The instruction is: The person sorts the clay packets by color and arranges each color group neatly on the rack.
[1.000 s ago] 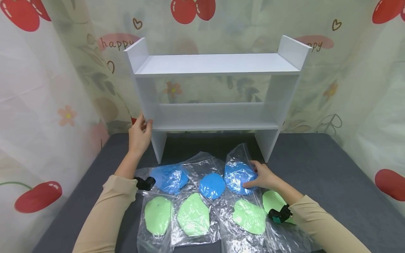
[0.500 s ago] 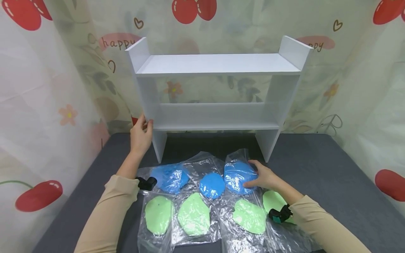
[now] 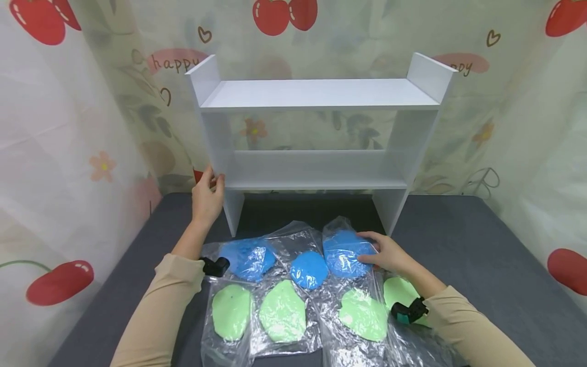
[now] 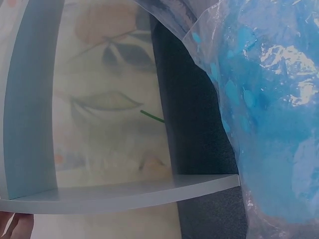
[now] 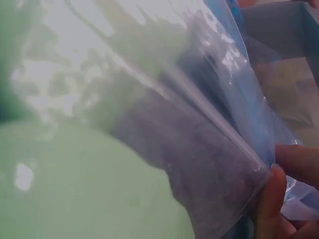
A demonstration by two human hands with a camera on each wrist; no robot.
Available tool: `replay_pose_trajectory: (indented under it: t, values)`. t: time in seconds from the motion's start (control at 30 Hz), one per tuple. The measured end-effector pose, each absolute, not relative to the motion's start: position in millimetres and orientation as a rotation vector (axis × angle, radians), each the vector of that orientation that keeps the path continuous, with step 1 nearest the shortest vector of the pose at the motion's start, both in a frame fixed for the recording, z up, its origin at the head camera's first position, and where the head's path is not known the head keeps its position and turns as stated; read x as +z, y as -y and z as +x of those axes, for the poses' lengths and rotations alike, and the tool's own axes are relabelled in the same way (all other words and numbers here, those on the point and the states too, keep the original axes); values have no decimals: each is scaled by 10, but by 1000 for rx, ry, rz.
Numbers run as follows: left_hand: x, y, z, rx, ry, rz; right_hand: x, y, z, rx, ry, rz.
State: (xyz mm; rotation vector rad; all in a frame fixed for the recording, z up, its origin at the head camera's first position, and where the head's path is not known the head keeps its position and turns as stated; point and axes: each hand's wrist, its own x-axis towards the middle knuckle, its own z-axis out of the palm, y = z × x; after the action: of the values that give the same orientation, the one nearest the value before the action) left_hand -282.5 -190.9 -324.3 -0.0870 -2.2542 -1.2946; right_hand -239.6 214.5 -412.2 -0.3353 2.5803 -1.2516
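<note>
In the head view my left hand [image 3: 207, 201] touches the outer face of the left side panel of a white shelf unit [image 3: 316, 94]; its fingertips are partly hidden. My right hand [image 3: 387, 252] pinches the right edge of a clear plastic bag with a flat blue lump [image 3: 344, 252] in it. In the right wrist view the thumb [image 5: 271, 199] and a finger hold the clear film. Two more blue lumps lie to the left, a rounded one [image 3: 309, 270] and a wider one [image 3: 249, 259]. Several bagged pale green lumps [image 3: 283, 312] form the nearer row.
The shelf unit stands at the back of a dark grey table [image 3: 463, 244], behind the bags. Its shelf boards are bare. A printed curtain [image 3: 330, 41] hangs behind and at both sides. Thin looped wire [image 3: 481, 178] shows at the back right.
The right-hand blue bag has shifted slightly left and its top edge has come down, my right hand keeping hold of its edge. My left hand stays at the shelf panel.
</note>
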Motion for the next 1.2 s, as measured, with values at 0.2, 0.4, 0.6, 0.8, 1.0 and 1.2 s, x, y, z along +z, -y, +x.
replay_pose_trajectory:
  t: [0.2, 0.4, 0.6, 0.8, 1.0, 1.2]
  values:
    - [-3257, 1907, -2832, -1306, 2238, -96, -4081, -2201, -2389, -1349, -2489, -370]
    - [-3263, 1908, -2840, -1304, 2233, -106, -3997, -2190, -2324, -1413, -2443, -403]
    - [-3267, 1913, -2834, -1312, 2233, -115, -3863, -2154, -2282, -1454, -2405, -452]
    - [-3276, 1915, -2845, -1306, 2236, -111, -3704, -2103, -2234, -1474, -2393, -537]
    - [-3278, 1915, -2850, -1305, 2235, -111, -3538, -2026, -2184, -1463, -2411, -610]
    - [-3272, 1913, -2846, -1303, 2233, -112, -3417, -1956, -2148, -1473, -2409, -702]
